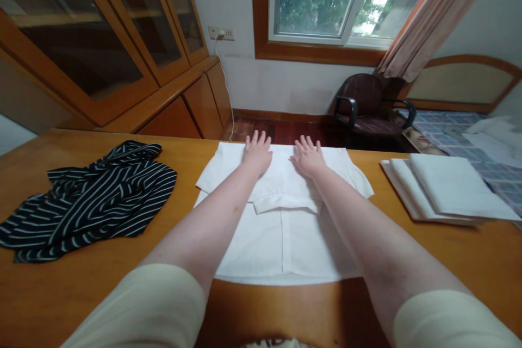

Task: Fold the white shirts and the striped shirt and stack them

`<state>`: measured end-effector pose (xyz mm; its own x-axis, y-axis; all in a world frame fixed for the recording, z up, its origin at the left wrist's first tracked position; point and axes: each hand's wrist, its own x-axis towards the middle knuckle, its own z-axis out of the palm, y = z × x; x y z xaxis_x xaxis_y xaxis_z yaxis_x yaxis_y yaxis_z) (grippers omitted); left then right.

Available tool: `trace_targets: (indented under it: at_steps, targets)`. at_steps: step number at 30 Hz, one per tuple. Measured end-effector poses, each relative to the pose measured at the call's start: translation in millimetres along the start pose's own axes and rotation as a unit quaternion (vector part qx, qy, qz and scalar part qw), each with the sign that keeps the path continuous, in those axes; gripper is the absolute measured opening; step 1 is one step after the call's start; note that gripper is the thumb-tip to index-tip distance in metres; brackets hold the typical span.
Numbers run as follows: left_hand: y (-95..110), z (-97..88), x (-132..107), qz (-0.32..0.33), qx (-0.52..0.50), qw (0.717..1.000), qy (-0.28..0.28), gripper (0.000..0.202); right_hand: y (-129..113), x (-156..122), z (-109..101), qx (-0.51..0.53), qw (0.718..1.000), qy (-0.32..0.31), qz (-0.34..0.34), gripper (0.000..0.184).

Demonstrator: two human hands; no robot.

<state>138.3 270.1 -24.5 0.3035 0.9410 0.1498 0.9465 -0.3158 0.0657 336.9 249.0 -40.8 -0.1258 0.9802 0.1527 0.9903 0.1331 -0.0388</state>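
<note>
Evidently the white shirt [281,239] is going to handle as light, limp cloth: soft, apt to sag and crease, so it is probably best taken by an edge or a fold corner with both hands. It is lying flat in the middle of the table [81,293], plain white, a folded part crossing its far half and a placket running down the near half. The left hand [256,153] and the right hand [309,156] are resting palm-down near its far edge, fingers spread, gripping nothing. To the left a black striped garment [93,201] is lying crumpled; to the right a stack of folded white cloths [444,187] is sitting; far beyond, a dark chair [367,106] is standing.
</note>
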Motion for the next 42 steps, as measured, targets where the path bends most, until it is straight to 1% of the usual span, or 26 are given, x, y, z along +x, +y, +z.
trace_targets:
  at_steps: [1,2,3,4,6,9,12,14,16,19,21,25,28,30,33,35,36,38,39,40,41,42]
  targets:
    - [3.9,5.3,1.3,0.052,-0.007,0.999,-0.013,0.056,-7.1,2.2,1.8,0.023,0.999,-0.025,-0.025,0.064]
    - [4.4,11.0,1.4,0.073,-0.017,0.997,-0.033,0.055,-11.4,3.2,3.9,0.042,0.997,-0.049,-0.031,0.064]
    - [1.4,16.5,0.8,0.068,-0.026,0.996,-0.05,0.055,-12.5,3.3,6.1,0.056,0.996,-0.069,-0.026,0.064]
    - [-4.6,21.4,-0.4,0.046,-0.032,0.997,-0.061,0.057,-10.3,2.3,8.0,0.064,0.995,-0.081,-0.012,0.066]
    - [-23.3,27.6,-3.6,-0.022,-0.038,0.997,-0.062,0.062,3.4,-2.1,10.4,0.06,0.994,-0.082,0.039,0.069]
    - [-56.9,27.3,-9.2,-0.095,-0.029,0.993,-0.058,0.065,38.4,-13.5,9.4,0.034,0.989,-0.078,0.119,0.073]
    - [-82.9,22.3,-15.0,-0.147,-0.024,0.987,-0.059,0.068,74.3,-27.4,5.3,0.017,0.982,-0.077,0.173,0.077]
    - [-93.5,20.1,-18.0,-0.185,-0.024,0.981,-0.053,0.07,92.1,-35.7,2.9,0.016,0.974,-0.075,0.213,0.082]
    - [-100.7,19.5,-19.7,-0.237,-0.028,0.97,-0.042,0.073,103.5,-41.5,1.7,0.019,0.963,-0.072,0.259,0.087]
    - [-109.0,19.7,-20.2,-0.322,-0.037,0.946,-0.026,0.079,110.8,-45.1,1.7,0.028,0.95,-0.065,0.305,0.091]
    - [-113.9,19.6,-20.2,-0.344,-0.048,0.937,-0.024,0.078,112.0,-45.3,2.2,0.035,0.949,-0.059,0.308,0.09]
    - [-120.4,18.1,-22.0,-0.314,-0.086,0.946,-0.012,0.069,113.5,-46.0,2.1,0.057,0.952,-0.042,0.297,0.081]
    - [-123.8,17.8,-24.3,-0.288,-0.123,0.949,0.031,0.064,116.0,-48.5,0.7,0.087,0.954,-0.033,0.284,0.074]
    - [-126.5,18.6,-25.3,-0.281,-0.164,0.943,0.069,0.057,118.1,-50.2,-0.2,0.111,0.952,-0.016,0.285,0.073]
    - [-131.1,21.7,-25.2,-0.278,-0.239,0.924,0.112,0.05,122.3,-51.2,0.2,0.174,0.941,0.036,0.289,0.071]
    - [-134.4,24.6,-24.2,-0.272,-0.276,0.912,0.133,0.048,126.1,-50.5,1.7,0.256,0.922,0.094,0.276,0.066]
    - [-136.1,26.2,-23.6,-0.266,-0.293,0.907,0.142,0.049,128.2,-49.9,2.5,0.304,0.905,0.128,0.27,0.065]
    - [-139.7,29.3,-22.2,-0.255,-0.331,0.895,0.159,0.052,132.0,-48.9,3.1,0.394,0.86,0.181,0.268,0.07]
    - [-141.5,30.6,-21.6,-0.252,-0.351,0.887,0.165,0.053,133.4,-48.9,2.6,0.429,0.839,0.191,0.274,0.074]
    - [-143.2,31.7,-21.2,-0.25,-0.369,0.879,0.169,0.053,134.4,-49.4,1.5,0.455,0.824,0.188,0.281,0.075]
    - [-144.8,32.6,-20.8,-0.249,-0.385,0.872,0.17,0.052,135.0,-50.3,-0.2,0.473,0.816,0.174,0.284,0.073]
    - [-146.2,33.1,-20.6,-0.247,-0.397,0.868,0.169,0.049,135.1,-51.7,-2.2,0.484,0.814,0.154,0.283,0.066]
